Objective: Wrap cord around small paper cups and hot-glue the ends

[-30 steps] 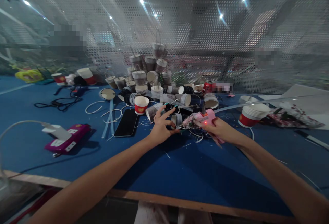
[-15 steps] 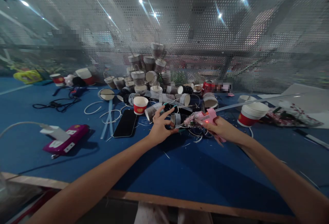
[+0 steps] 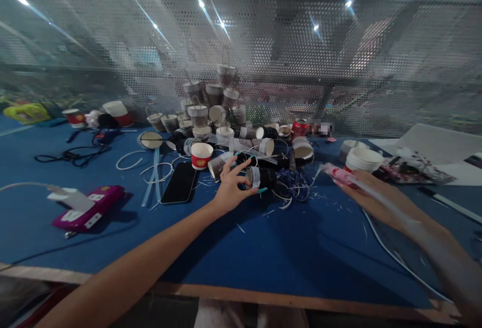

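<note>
My left hand (image 3: 232, 190) grips a small cup wrapped in black cord (image 3: 265, 178), lying on its side, between thumb and fingers; some fingers stretch above it. My right hand (image 3: 371, 195), blurred by motion, is closed on a pink glue gun (image 3: 341, 175) with a clear glue stick trailing back over the wrist. A tangle of dark blue cord (image 3: 295, 185) lies right of the wrapped cup. Behind my left hand stands a red and white paper cup (image 3: 201, 156).
Stacked wrapped cups (image 3: 198, 114) stand behind. A black phone (image 3: 179, 183) and a purple power strip (image 3: 90, 208) lie left. White paper cups (image 3: 363, 158), a red can (image 3: 299, 128) and a flower bundle (image 3: 416, 167) are right. A mesh panel (image 3: 293, 62) rises at the back.
My right hand has moved right with the glue gun, away from the wrapped cup, turning it so the stick trails backward. My left hand keeps its hold. The view has shifted slightly.
</note>
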Available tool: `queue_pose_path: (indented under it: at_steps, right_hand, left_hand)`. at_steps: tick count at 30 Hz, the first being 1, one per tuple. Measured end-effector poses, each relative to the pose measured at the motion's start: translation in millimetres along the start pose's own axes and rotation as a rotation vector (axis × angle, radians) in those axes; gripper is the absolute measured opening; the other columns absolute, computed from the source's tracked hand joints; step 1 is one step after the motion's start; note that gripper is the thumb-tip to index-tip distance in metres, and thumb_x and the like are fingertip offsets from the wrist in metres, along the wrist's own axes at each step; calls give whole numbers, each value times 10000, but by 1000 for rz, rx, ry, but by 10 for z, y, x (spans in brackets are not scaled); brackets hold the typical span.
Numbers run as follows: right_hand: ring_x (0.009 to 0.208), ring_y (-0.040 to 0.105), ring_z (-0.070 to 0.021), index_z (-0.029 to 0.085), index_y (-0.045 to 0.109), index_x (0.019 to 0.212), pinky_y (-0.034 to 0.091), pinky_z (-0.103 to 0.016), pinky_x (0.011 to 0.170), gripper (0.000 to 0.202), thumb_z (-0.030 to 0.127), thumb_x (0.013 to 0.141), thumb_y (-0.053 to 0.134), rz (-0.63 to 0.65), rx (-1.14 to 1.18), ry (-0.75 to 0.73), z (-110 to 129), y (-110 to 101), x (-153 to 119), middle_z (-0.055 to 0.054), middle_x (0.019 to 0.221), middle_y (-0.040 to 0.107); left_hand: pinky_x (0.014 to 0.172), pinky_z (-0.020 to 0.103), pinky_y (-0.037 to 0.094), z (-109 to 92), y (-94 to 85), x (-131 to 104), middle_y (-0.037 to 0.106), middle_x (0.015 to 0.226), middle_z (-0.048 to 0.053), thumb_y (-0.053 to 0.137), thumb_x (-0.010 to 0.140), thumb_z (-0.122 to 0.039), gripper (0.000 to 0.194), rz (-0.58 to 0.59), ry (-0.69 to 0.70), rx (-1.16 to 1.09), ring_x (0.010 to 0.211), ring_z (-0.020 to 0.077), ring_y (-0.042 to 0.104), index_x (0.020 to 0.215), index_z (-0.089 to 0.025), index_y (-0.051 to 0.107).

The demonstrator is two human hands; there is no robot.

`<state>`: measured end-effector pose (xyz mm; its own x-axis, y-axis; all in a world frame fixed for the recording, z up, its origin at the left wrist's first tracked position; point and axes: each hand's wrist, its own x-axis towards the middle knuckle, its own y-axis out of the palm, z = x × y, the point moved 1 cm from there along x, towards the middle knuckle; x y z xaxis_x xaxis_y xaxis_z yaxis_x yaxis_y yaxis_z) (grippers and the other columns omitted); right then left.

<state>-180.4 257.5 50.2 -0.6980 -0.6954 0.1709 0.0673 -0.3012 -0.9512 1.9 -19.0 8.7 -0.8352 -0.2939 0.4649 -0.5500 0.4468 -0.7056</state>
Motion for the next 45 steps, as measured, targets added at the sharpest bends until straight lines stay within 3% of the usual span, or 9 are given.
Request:
queue_pose_path:
  at_steps: [3, 7, 15, 21, 28, 34, 40, 42, 45]
  right_hand:
    - [700, 579, -290, 181, 466, 796, 443, -410, 554, 117, 260, 799, 379, -18, -407, 44, -204, 122, -37, -181, 906, 526]
    - [832, 542, -340, 152, 520, 808, 442, -414, 590, 111, 229, 761, 455, -41, -518, -31, -243, 209, 24, -199, 882, 512]
    - [1006, 413, -331, 154, 549, 1055, 352, -433, 775, 328, 334, 820, 406, -267, -479, -311, 689, -44, 797, -140, 1123, 506]
    - [1001, 424, -306, 217, 610, 1009, 319, -372, 759, 297, 299, 724, 600, 139, -434, -533, 1065, 427, 1562, -87, 1059, 598]
    - [965, 408, -276, 200, 657, 847, 291, -379, 773, 161, 240, 774, 519, 98, -451, -654, 1113, 533, 1695, -89, 1022, 586]
    - [925, 384, -267, 203, 628, 915, 293, -362, 746, 276, 388, 777, 478, -151, -332, -503, 1012, 317, 1702, -105, 1066, 492]
    - [828, 432, -227, 160, 633, 969, 286, -329, 721, 350, 377, 838, 391, -283, -138, -359, 933, 56, 1768, -105, 886, 585]
    - [862, 439, -252, 140, 636, 936, 284, -342, 724, 349, 349, 852, 368, -357, -178, -244, 928, -32, 1736, -120, 828, 602]
    - [956, 421, -301, 152, 642, 836, 266, -386, 757, 290, 301, 840, 394, -357, -365, -261, 968, -143, 1648, -135, 794, 614]
  left_hand:
    - [1005, 584, 191, -4, -5, 2, 434, 1330, 20, 665, 648, -372, 243, -9, -7, -11, 1307, 311, 138, 522, -183, 580]
    - [1006, 582, 190, 6, -13, 4, 441, 1325, 27, 663, 651, -360, 235, -28, 1, -20, 1308, 310, 143, 516, -184, 585]
    - [1009, 574, 189, 24, -36, 3, 458, 1312, 22, 670, 645, -349, 212, -41, -8, -26, 1302, 305, 161, 533, -186, 593]
    - [1003, 582, 199, 54, -58, 1, 453, 1315, 25, 671, 640, -358, 217, -46, -23, -54, 1305, 311, 154, 535, -186, 591]
    - [1018, 558, 196, 71, -39, 6, 460, 1309, 5, 683, 624, -350, 202, -36, -58, -54, 1311, 294, 153, 539, -193, 588]
    - [1023, 546, 196, 63, -45, 12, 465, 1305, 9, 679, 633, -344, 201, -42, -50, -75, 1311, 281, 158, 546, -189, 585]
    - [1021, 539, 194, 64, -60, 19, 467, 1303, 20, 673, 643, -348, 218, -55, -49, -76, 1307, 282, 168, 543, -182, 573]
    - [1022, 538, 187, 56, -67, 22, 464, 1306, 20, 673, 641, -352, 223, -49, -64, -84, 1307, 284, 165, 542, -181, 570]
    - [1030, 532, 173, 48, -66, 26, 461, 1310, 20, 675, 633, -364, 228, -37, -84, -115, 1311, 286, 149, 540, -183, 572]
